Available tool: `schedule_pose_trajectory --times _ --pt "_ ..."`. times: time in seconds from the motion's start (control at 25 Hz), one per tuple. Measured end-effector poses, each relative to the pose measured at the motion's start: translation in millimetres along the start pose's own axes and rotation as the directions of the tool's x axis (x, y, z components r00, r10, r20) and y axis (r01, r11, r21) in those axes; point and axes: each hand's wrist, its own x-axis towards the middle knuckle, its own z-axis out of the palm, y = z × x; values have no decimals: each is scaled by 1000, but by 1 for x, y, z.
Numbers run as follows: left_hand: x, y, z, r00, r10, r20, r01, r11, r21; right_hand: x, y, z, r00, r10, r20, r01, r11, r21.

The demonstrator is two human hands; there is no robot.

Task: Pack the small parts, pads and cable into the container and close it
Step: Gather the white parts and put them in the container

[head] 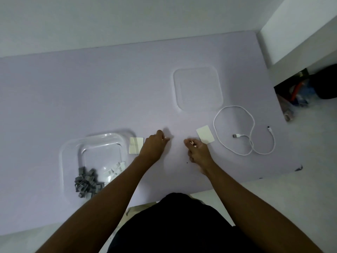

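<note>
A clear container (73,157) stands open at the left, with grey small parts (87,181) and white small parts (114,168) inside. Its clear lid (197,88) lies flat further back. One pale pad (135,147) lies between the container and my left hand (155,145). Another pad (205,136) lies just beyond my right hand (197,152). The white cable (244,132) is looped on the table to the right. My left hand's fingertips pinch a small white part (167,138). The fingers of my right hand are curled together low over the table, and what they hold is unclear.
The lilac table (91,88) ends at a wall behind and a front edge near my body. A white ledge (300,33) rises at the right. Dark clutter (299,92) lies on the floor beyond the right edge.
</note>
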Motion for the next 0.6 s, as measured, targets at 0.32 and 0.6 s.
schedule_pose_trajectory --times 0.32,0.6 --pt "-63 -75 -111 956 -141 -257 100 981 -165 -50 -55 119 919 -20 393 -141 916 375" --pt "-92 -176 -130 947 -301 -108 318 924 212 -82 -55 224 837 24 546 -261 895 361"
